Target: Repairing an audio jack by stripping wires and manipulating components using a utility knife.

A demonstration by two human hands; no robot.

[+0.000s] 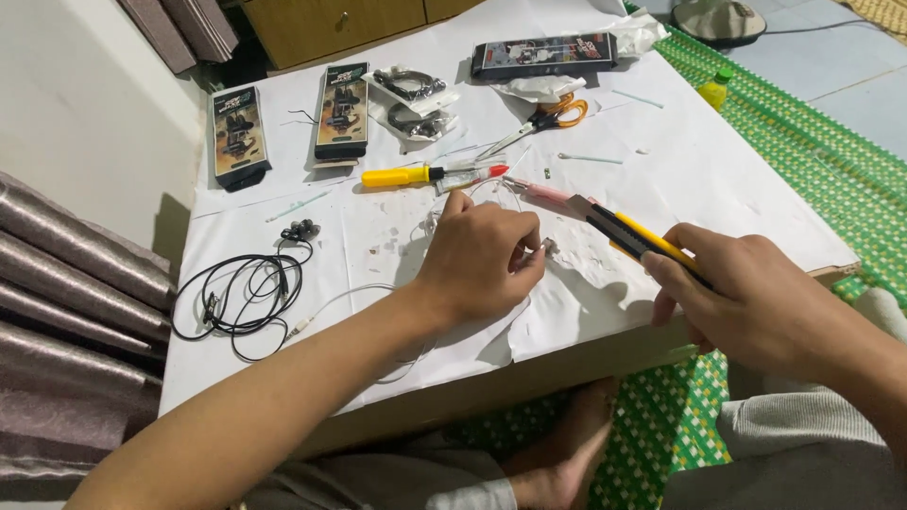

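Two hands over white table, left hand pinching white cable, right hand gripping yellow utility knife

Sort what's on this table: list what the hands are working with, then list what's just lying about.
In use:
left hand pinching a thin white cable
right hand holding a yellow-and-black utility knife

Lying about:
yellow screwdriver
orange-handled scissors
coiled black earphones
three dark boxes

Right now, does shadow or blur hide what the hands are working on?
Head view: sharp overall, lit softly from above; left hand casts a shadow over the white cable it pinches; right hand with the utility knife is clear; no glare.
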